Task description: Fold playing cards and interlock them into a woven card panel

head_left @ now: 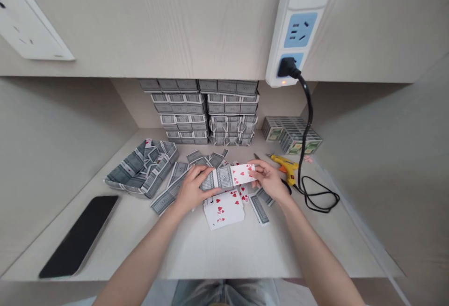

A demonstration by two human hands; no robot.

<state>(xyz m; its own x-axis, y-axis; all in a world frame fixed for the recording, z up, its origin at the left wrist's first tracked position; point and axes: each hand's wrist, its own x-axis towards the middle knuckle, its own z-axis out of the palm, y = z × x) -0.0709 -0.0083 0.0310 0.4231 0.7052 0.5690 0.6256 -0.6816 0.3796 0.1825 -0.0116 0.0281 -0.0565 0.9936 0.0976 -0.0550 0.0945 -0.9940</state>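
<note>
Over the middle of the desk point(210, 254), I have my left hand point(192, 186) on a strip point(224, 177) of patterned card backs, thumb on its near edge and fingers on the far one, clamped. My right hand point(268, 179) has its fingers pinched on the right end of a card point(241, 174) with red hearts, whose left end meets the strip; I cannot tell whether it is tucked inside. Just nearer the front edge lies a face-up pile point(226, 210). Leftward sit a tray point(131, 188) and a phone point(80, 236); rightward, a glue gun point(288, 168).
</note>
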